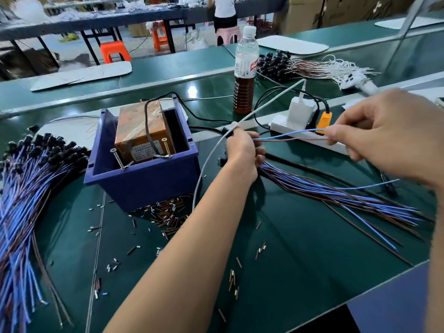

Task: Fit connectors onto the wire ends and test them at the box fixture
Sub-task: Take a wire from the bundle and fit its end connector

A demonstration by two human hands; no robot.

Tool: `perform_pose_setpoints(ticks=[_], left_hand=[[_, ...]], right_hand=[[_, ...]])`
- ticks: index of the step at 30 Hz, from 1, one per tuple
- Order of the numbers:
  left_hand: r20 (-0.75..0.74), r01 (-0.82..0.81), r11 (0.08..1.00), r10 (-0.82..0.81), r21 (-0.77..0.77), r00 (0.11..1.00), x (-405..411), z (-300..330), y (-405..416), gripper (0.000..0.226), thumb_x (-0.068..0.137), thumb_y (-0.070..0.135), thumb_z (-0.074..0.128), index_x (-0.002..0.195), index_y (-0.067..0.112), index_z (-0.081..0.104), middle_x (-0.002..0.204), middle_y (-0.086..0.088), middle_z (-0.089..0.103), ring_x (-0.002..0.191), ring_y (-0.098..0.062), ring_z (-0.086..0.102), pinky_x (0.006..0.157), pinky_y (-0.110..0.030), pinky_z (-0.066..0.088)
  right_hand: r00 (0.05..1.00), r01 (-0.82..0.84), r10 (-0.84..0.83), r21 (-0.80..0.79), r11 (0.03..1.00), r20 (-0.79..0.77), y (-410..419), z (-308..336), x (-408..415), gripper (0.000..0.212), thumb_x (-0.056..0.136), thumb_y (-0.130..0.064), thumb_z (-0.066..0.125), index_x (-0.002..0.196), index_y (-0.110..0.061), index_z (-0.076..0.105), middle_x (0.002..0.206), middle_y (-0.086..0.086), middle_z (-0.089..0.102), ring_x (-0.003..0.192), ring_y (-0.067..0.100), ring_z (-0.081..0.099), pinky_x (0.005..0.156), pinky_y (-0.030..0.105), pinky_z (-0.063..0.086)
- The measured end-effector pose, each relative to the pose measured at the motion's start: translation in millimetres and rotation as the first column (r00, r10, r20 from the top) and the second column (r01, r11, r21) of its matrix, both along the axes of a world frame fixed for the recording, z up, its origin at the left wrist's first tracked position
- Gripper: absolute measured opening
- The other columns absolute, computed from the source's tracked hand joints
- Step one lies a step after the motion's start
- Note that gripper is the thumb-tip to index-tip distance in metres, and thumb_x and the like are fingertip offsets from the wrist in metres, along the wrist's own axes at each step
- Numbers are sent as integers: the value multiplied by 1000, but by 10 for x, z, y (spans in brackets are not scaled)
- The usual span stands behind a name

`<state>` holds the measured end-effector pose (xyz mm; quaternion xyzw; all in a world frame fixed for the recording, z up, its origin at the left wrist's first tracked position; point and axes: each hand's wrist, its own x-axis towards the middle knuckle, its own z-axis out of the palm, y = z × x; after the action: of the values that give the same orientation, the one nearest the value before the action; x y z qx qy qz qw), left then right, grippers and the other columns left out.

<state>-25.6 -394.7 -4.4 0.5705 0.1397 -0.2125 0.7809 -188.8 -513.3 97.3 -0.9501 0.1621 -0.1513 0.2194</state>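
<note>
Near the middle of the frame the left hand (242,150) was curled round the gathered end of a bundle of wires (336,195), which fanned out across the green table (300,260) toward the lower right. To the right, the right hand (384,138) pinched a blue and brown wire pair (288,137) between thumb and fingertips, the pair stretched nearly level between the two hands in front of the white power strip (310,138). These wires looked thin, light and limp, likely to sag or slip unless held close to the end being worked; a pinch near the tip, as the right hand had, seemed the sound place, since a hold further back would let the end droop. Whether a connector already sat on the held ends could not be told. At centre left stood the blue box (144,179), open-topped, holding an orange-brown block (141,131) wrapped in clear tape, with a black cable looped over it and two screws (118,159) standing up at its front, probably the test contacts. Small cut sleeve pieces (165,212) lay scattered below the box. At the left edge lay a large pile of finished wires (26,200) with black ends. A bottle (245,70) in the upper middle held brown liquid in roughly its lower third.
</note>
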Motion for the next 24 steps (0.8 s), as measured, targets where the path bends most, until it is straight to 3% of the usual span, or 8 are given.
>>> perform_pose_setpoints(ticks=[4,6,9,12,17,20,22,24], left_hand=[[78,37,976,-55,216,995,39,-100,13,39,108,36,48,81,7,51,54,-3,50,32,-10,40,34,-15,31],[134,57,958,-98,281,986,12,-115,-3,30,101,24,60,78,6,52,40,0,52,31,-11,43,38,-17,38],[168,77,958,-127,277,978,-48,-117,-34,15,94,9,63,86,0,55,34,2,51,32,-14,50,43,-20,43],[206,37,963,-94,267,974,-136,-110,-46,7,91,1,59,90,-1,53,37,-1,54,35,-16,59,43,-22,50],[246,43,959,-115,280,962,-267,-31,26,11,80,-6,45,74,4,46,62,-16,57,45,-29,69,43,-29,53],[336,19,837,-241,547,910,-297,-8,137,13,75,7,50,63,10,44,67,-13,61,55,-32,67,53,-37,57],[394,-67,720,-298,691,869,-299,-22,214,18,76,14,54,60,12,47,61,-4,55,61,-31,52,53,-31,44],[373,-78,619,-365,782,853,-319,-46,267,15,81,19,56,67,14,54,67,-2,57,65,-27,52,52,-27,35]], right_hand=[[939,31,-58,-85,996,-339,-54,-181,80,29,96,-38,69,69,-28,74,54,-7,69,43,3,56,55,29,40],[890,54,-98,-110,992,-446,-78,-347,115,27,96,-41,71,72,-29,74,66,-5,73,65,12,64,64,31,50],[898,81,-135,-143,986,-420,-56,-476,155,19,89,-49,77,84,-32,70,94,-6,73,90,20,65,78,33,52],[956,104,-124,-89,991,-265,55,-544,277,19,90,-50,76,91,-33,70,99,-3,72,94,23,65,79,33,51],[957,23,-24,-6,1000,-289,291,-797,544,48,85,-58,77,118,-23,73,112,6,72,105,26,65,85,35,53],[946,-3,-18,-65,998,-323,356,-943,639,50,80,-54,84,122,-28,72,117,8,65,108,28,62,87,36,51],[957,1,-16,-52,999,-289,357,-996,671,42,81,-48,86,118,-33,74,113,7,67,104,28,64,87,37,53],[967,4,-14,-38,999,-253,349,-1033,681,31,85,-40,84,114,-35,75,108,6,71,99,29,66,86,38,55]])
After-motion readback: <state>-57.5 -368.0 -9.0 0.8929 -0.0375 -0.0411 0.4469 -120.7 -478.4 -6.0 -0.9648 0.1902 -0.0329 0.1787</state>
